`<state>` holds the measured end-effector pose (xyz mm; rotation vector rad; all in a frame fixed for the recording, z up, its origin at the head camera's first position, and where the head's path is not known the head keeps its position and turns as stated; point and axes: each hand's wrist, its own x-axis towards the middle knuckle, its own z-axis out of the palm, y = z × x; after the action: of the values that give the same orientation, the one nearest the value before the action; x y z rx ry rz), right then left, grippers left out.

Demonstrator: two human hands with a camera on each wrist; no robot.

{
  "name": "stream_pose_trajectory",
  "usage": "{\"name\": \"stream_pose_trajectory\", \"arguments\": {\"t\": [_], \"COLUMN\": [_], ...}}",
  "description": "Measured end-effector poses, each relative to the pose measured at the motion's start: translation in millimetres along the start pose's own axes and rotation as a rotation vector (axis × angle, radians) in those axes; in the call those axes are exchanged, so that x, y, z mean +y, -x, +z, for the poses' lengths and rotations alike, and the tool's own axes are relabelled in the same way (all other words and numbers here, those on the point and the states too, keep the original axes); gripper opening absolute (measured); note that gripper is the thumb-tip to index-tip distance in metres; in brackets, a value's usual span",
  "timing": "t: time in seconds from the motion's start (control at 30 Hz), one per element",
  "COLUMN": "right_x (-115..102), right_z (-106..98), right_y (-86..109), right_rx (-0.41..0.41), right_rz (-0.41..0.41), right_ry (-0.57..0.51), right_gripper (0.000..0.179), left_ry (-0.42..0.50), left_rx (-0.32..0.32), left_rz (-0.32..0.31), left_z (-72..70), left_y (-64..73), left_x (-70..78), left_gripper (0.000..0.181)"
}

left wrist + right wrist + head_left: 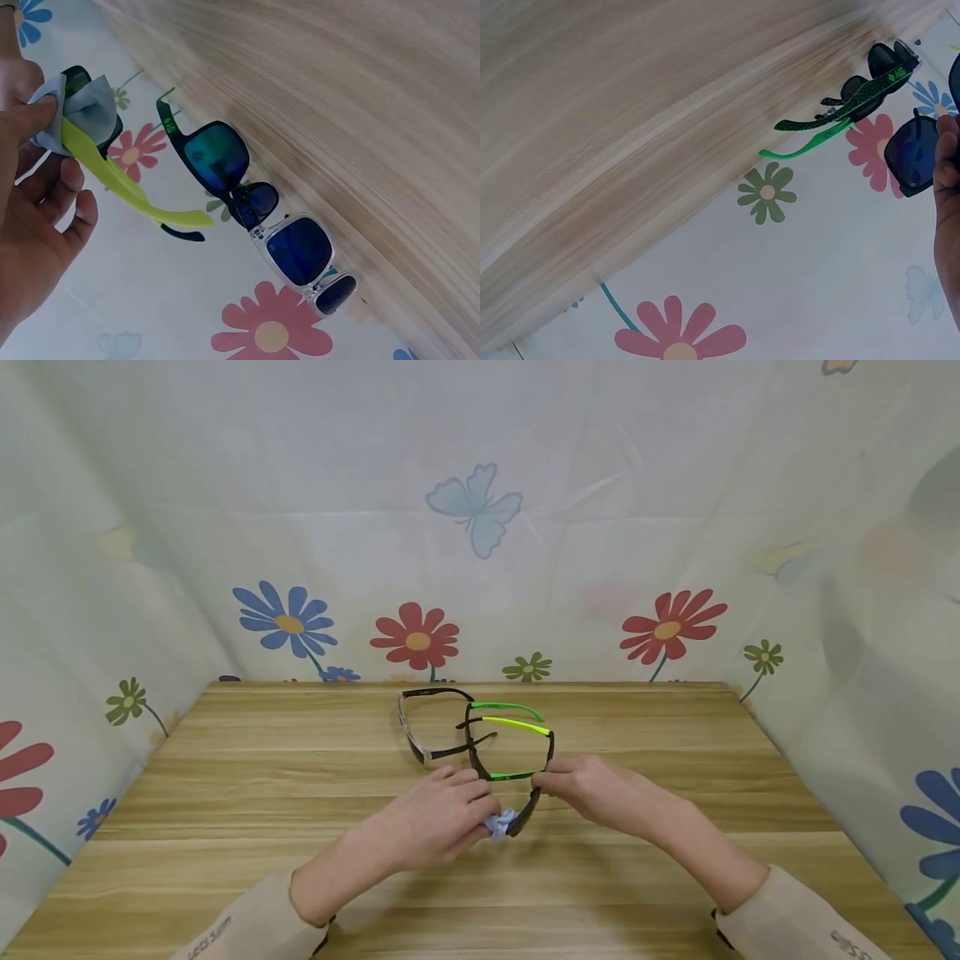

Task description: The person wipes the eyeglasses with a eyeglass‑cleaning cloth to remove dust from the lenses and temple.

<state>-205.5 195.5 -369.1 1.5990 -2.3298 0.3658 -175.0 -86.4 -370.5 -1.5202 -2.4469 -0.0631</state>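
Observation:
Both hands hold one pair of sunglasses (527, 815) with a dark frame and a yellow-green temple (120, 184), raised in front of two other pairs. My left hand (438, 814) pinches a light blue cloth (498, 824) around one lens; in the left wrist view the cloth (94, 112) is folded over that lens. At the other end, my right hand (596, 787) grips the frame. A dark bluish lens (911, 156) shows beside the right fingers in the right wrist view.
On the wood-grain table (247, 793) lie black sunglasses with green temples (217, 156) and, beside them, sunglasses with a clear frame (300, 249), both with temples unfolded. A flower-printed white curtain (337, 543) hangs behind and along the sides.

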Motion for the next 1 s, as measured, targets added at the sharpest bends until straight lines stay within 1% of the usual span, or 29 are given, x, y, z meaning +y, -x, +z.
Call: {"name": "stream_pose_trajectory", "arguments": {"t": [0.17, 0.33, 0.47, 0.7, 0.77, 0.83, 0.9, 1.0], "right_x": [0.5, 1.5, 2.9, 5.4, 5.6, 4.8, 3.1, 0.3], "right_z": [-2.6, -4.5, -5.2, -5.2, -5.4, -6.1, -7.2, -8.9], "right_y": [2.0, 4.4, 5.3, 9.7, 10.8, 11.2, 10.7, 9.1], "right_rx": [-0.009, -0.023, -0.025, -0.031, -0.04, -0.064, -0.11, -0.201], "right_rz": [0.001, 0.011, 0.009, 0.015, 0.023, 0.037, 0.053, 0.076], "right_ry": [-0.032, -0.076, -0.089, -0.096, -0.085, -0.051, 0.009, 0.098], "right_gripper": [0.026, 0.028, 0.028, 0.03, 0.031, 0.03, 0.029, 0.03], "left_ry": [-0.006, 0.016, 0.035, 0.042, 0.034, 0.021, 0.003, -0.01], "left_rx": [-0.014, -0.026, -0.033, -0.084, -0.098, -0.101, -0.103, -0.103], "left_rz": [-0.014, -0.029, -0.037, -0.083, -0.092, -0.092, -0.09, -0.088], "left_z": [-0.4, 0.4, 1.5, 3.1, 4.2, 4.7, 4.8, 5.2], "left_y": [3.7, 7.5, 8.9, 15.6, 17.3, 18.1, 18.5, 19.0], "left_x": [-1.1, -4.0, -6.5, -14.3, -17.4, -20.0, -22.0, -23.3], "left_gripper": [0.012, 0.01, 0.01, 0.01, 0.011, 0.013, 0.014, 0.016]}}
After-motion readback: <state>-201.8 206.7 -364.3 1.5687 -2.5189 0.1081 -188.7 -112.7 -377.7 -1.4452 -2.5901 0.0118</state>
